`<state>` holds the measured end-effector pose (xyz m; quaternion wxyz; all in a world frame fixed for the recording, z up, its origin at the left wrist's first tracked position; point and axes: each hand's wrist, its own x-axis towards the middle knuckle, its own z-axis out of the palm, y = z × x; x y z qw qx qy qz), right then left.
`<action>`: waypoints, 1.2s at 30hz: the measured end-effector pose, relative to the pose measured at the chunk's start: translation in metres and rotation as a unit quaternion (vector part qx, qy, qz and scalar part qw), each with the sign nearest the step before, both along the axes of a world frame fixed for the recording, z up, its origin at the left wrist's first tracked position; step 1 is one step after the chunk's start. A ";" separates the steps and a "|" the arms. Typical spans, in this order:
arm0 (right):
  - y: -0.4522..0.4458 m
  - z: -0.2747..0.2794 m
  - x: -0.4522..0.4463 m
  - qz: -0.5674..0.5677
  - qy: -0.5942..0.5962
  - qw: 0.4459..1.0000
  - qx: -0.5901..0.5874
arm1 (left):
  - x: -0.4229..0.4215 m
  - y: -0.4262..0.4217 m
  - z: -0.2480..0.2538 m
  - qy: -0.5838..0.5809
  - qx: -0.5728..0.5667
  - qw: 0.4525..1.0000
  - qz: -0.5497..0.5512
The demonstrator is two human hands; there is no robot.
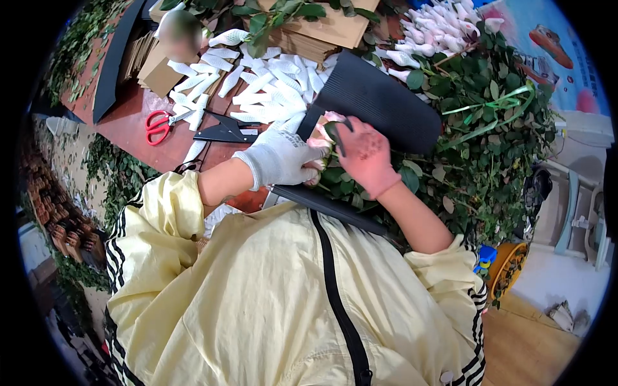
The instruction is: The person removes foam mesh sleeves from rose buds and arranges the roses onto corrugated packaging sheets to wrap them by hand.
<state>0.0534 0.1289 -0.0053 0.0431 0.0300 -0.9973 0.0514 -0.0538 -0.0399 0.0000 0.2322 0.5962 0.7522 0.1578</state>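
Observation:
Pink roses point(319, 137) lie with their heads between my hands, their leafy stems point(344, 186) running to the right. My left hand point(283, 158), in a white glove, is closed around the rose heads from the left. A pink glove with dark fingertips covers my right hand point(365, 156), whose bent fingers grip a rose from the right. Beneath and behind the flowers is a black corrugated sheet point(380, 96), its far side curling up over the stems. The fingertips of both hands are partly hidden by petals.
White foam net sleeves point(273, 83) are heaped behind my left hand. Red-handled scissors point(158, 127) and a black tool point(225, 128) lie left. Cardboard sheets point(322, 29) are stacked at the back. Sleeved roses point(441, 29) and leafy stems point(476, 148) fill the right.

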 end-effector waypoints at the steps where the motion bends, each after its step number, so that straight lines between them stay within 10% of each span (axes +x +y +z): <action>1: 0.005 -0.001 0.006 -0.050 -0.054 0.997 0.023 | 0.000 -0.002 -0.003 0.011 -0.001 1.000 -0.008; 6: 0.008 -0.004 0.021 -0.104 -0.140 0.980 0.097 | -0.001 0.009 0.020 -0.054 -0.131 0.990 0.000; 21: 0.002 -0.005 0.009 -0.079 -0.142 0.981 0.110 | -0.004 0.013 -0.004 0.025 -0.058 0.998 0.007; 28: 0.001 -0.001 -0.001 0.053 0.010 0.998 0.040 | -0.005 0.014 -0.018 0.055 -0.081 0.995 -0.004; 31: 0.007 -0.005 0.012 -0.047 -0.055 0.997 -0.001 | -0.002 0.007 -0.034 0.166 0.080 0.983 0.009; 34: 0.013 -0.004 0.024 -0.137 -0.062 0.988 0.042 | -0.005 0.017 0.000 0.019 -0.133 0.991 0.001; 36: 0.018 -0.011 0.028 -0.136 0.003 0.986 0.095 | -0.002 0.016 -0.005 0.057 -0.044 0.997 -0.015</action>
